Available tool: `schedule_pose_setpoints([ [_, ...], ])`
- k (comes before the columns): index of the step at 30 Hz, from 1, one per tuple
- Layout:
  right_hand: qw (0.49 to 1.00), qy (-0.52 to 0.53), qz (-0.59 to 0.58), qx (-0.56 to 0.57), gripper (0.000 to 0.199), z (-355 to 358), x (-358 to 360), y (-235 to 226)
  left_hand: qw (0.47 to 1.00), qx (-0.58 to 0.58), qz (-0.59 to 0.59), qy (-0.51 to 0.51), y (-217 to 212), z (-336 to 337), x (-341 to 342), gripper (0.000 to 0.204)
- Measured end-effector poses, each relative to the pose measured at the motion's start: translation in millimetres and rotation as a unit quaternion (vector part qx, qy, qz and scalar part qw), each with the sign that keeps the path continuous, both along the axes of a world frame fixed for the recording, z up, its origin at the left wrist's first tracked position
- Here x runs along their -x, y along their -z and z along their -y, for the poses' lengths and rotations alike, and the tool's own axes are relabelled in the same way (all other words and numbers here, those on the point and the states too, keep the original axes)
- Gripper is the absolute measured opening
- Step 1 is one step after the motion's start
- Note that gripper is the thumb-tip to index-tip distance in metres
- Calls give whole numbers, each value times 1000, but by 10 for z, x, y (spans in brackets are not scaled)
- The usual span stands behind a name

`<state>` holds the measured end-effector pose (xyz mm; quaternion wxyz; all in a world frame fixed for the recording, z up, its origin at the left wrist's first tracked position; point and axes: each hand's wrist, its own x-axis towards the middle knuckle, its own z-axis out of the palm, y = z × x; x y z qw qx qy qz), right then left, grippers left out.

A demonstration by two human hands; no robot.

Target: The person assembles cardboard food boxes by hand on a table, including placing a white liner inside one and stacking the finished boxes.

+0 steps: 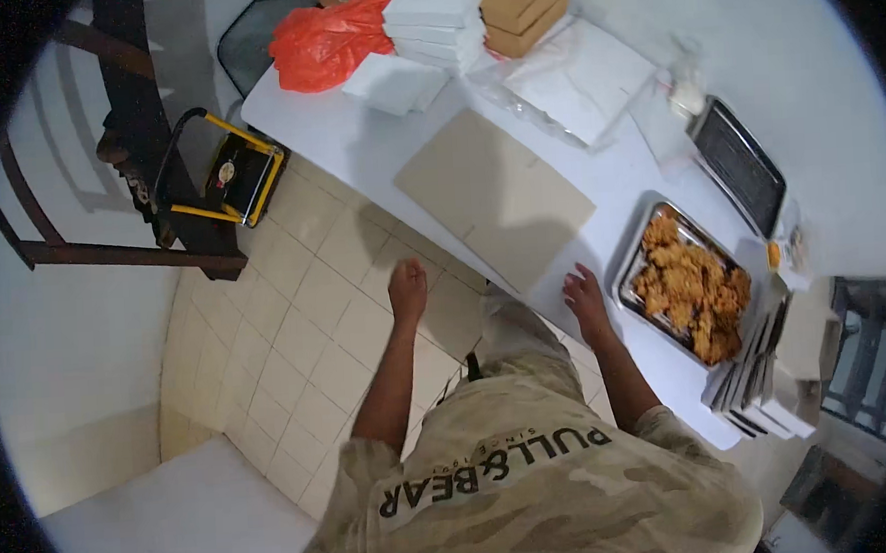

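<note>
Grey sheet [494, 194] lies flat, unfolded, mid-frame; right hand [586, 299], empty, has fingers [582, 271] apart; left hand [408, 293] curls, grip unclear.

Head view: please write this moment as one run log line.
left hand: nothing visible held, beside table | right hand: nothing visible held, near flat beige sheet | metal tray: on table, holding fried food

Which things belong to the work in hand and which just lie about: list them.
Likely in the work:
tan sheet, near the right hand
tray
fried food
white boxes, perhaps

Seemingly lying about:
red bag
yellow frame, on the floor
</note>
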<state>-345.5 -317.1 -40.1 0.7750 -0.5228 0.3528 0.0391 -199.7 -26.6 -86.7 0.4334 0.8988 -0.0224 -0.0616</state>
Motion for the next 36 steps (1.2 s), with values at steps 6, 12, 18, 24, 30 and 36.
schedule_pose_setpoints([
  [6, 988, 40, -151, 6, 62, -131, -596, 124, 973, -197, 99, 64, -54, 175, -1634, 49],
  [12, 960, 151, -234, -11, 65, -152, -723, 246, 919, -295, -224, 134, -385, 683, -2169, 50],
  [18, 903, 107, -205, 363, 63, -333, -661, 604, 888, 42, -348, 299, -174, 312, -2590, 32],
  [24, 811, -208, -79, 541, 98, -1314, -1770, -581, 756, 157, -454, 445, -879, 393, -2532, 38],
  [30, 744, -111, -88, 653, 70, -1730, -2512, -1510, 683, 225, -422, 552, -2079, 744, -2887, 53],
  [36, 753, 66, -94, 648, 66, -1832, -2744, -2038, 673, 352, -251, 600, -2402, 988, -2829, 72],
])
